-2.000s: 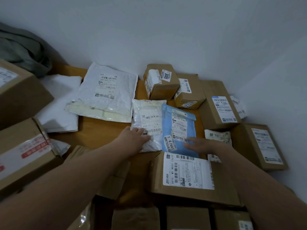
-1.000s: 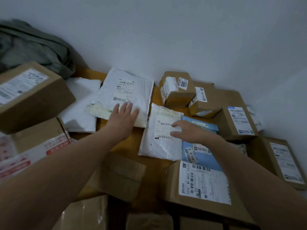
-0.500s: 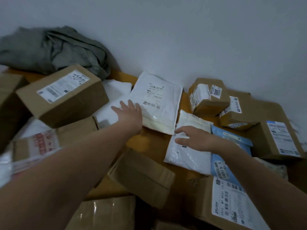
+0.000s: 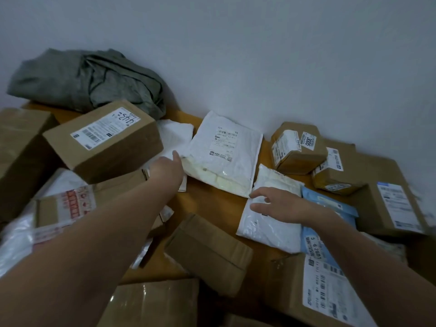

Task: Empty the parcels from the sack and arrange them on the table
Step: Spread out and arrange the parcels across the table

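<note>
Parcels cover the wooden table [image 4: 212,197]. The grey-green sack [image 4: 87,81] lies crumpled at the back left against the wall. My left hand [image 4: 166,171] reaches to the near edge of a plain white bag [image 4: 174,135] beside the big white mailer [image 4: 224,156]. Its thumb lies on top and the fingers curl out of sight at the bag's edge. My right hand [image 4: 276,204] rests with spread fingers on a small white mailer [image 4: 266,223], next to a blue mailer [image 4: 330,208].
A labelled cardboard box [image 4: 103,140] sits tilted on other boxes at the left. Several brown boxes [image 4: 297,147] line the right side up to the wall. A plain brown box [image 4: 207,253] and a labelled one [image 4: 325,298] lie near me.
My view has swung left, bringing the sack and the left boxes into sight. My left hand moved from the big white mailer's corner to the plain white bag, its fingers now curled. The right hand stays on the small mailer.
</note>
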